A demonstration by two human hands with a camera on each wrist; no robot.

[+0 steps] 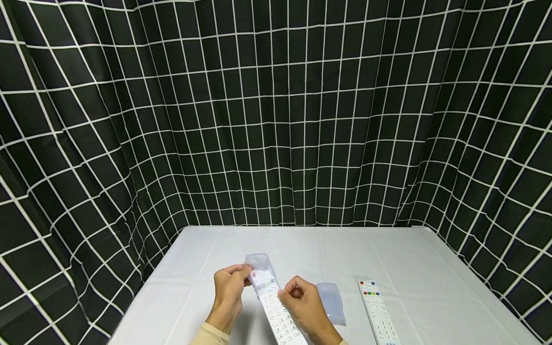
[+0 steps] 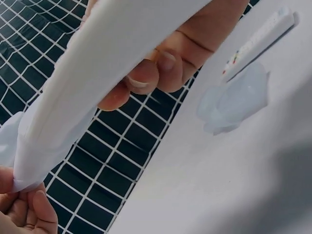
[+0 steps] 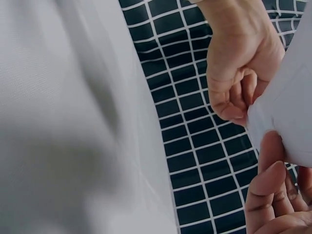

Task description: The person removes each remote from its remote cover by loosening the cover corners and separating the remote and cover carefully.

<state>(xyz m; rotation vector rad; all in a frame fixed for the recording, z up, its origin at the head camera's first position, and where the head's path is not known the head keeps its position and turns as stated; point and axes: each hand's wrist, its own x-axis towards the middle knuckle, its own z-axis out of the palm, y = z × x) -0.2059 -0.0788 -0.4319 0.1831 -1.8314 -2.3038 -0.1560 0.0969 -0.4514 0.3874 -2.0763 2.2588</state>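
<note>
A white remote control (image 1: 282,318) is held at a slant over the table, its button face up. A translucent cover (image 1: 258,260) is around its far end, and colored buttons show through it. My left hand (image 1: 230,290) pinches the cover at its left edge near the top. On the opposite side, my right hand (image 1: 307,306) pinches the cover's lower edge against the remote. The left wrist view shows the remote's plain underside (image 2: 92,68), with the right hand's fingertips (image 2: 139,83) beside it. In the right wrist view, both hands grip the cover's edge (image 3: 258,122).
A second translucent cover (image 1: 331,304) lies flat on the white table (image 1: 202,282), just right of my right hand. Farther right lies another white remote (image 1: 379,314) with colored buttons. Black grid-patterned curtains (image 1: 284,120) surround the table's back and sides.
</note>
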